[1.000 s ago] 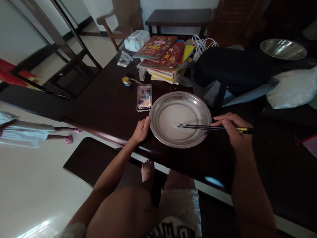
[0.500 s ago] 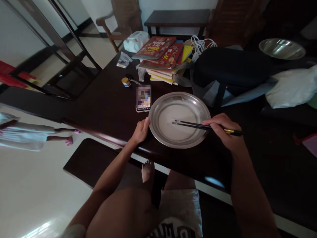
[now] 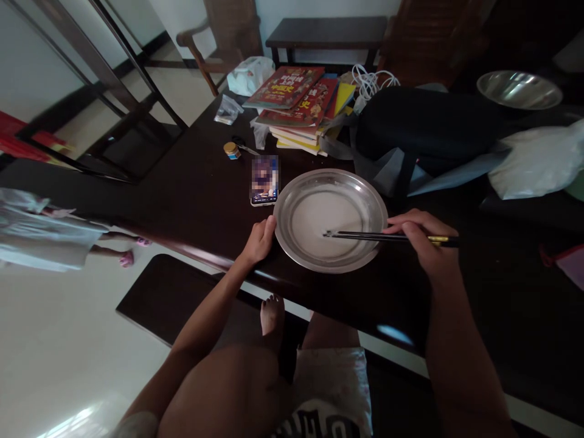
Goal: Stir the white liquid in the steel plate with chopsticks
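A wide, shallow metal basin (image 3: 292, 252) stands near the front edge of the dark table, with a pale whitish layer (image 3: 314, 219) covering its bottom. My left hand (image 3: 261, 240) grips the basin's left rim, thumb on top; the fingers underneath are hidden. In my right hand (image 3: 426, 243), at the basin's right side, are black chopsticks (image 3: 369, 235) with gold bands near their upper ends. Their tips touch or hover just over the whitish layer around the middle; a small greyish spot shows there. Just left of the basin's far side lies a lit phone (image 3: 264, 179).
Behind the basin are a small gold-lidded jar (image 3: 232, 151), scissors (image 3: 246, 148) and stacked books (image 3: 292, 109). A black bag (image 3: 424, 128), a white plastic bag (image 3: 533, 164) and another metal bowl (image 3: 520, 90) occupy the right. A person in a pale dress (image 3: 50, 231) stands at left.
My right hand has moved right and slightly toward me, drawing the chopsticks with it. My left hand and the basin stay in place. The phone's picture differs, and the person at left has shifted slightly.
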A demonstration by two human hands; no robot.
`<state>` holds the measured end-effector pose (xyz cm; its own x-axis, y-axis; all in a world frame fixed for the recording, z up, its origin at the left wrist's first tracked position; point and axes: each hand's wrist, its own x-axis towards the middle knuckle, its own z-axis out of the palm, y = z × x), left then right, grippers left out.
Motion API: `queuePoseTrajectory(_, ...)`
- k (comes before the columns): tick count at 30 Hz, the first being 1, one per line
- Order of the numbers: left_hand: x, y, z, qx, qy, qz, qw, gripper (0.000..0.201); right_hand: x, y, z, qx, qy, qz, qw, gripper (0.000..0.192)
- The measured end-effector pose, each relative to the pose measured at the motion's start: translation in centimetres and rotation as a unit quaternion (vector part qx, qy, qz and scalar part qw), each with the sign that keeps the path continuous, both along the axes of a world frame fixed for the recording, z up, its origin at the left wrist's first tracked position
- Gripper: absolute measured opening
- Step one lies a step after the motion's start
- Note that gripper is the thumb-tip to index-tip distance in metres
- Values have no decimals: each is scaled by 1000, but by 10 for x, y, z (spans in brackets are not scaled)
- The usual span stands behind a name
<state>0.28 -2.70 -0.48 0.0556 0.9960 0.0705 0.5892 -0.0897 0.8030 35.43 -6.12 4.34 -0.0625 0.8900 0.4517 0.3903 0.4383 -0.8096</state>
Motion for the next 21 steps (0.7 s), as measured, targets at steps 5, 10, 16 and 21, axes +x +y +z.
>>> queuePoseTrajectory(5,0,0,-1,1,-3,2,1000,70,-1,0,2,9,-36,16,999,19)
queuePoseTrajectory(10,1,0,1,-7,-3,2,1000,71,-1,0,1,-3,-6,7,1000,18)
queuePoseTrajectory(16,1,-1,2,-7,-7,3,1000,72,0,1,-1,14,-21,-8,1000,19)
queuePoseTrajectory(21,1,-1,1,-5,-12,1,1000,73,-2,0,-1,-2,-14,23,1000,19)
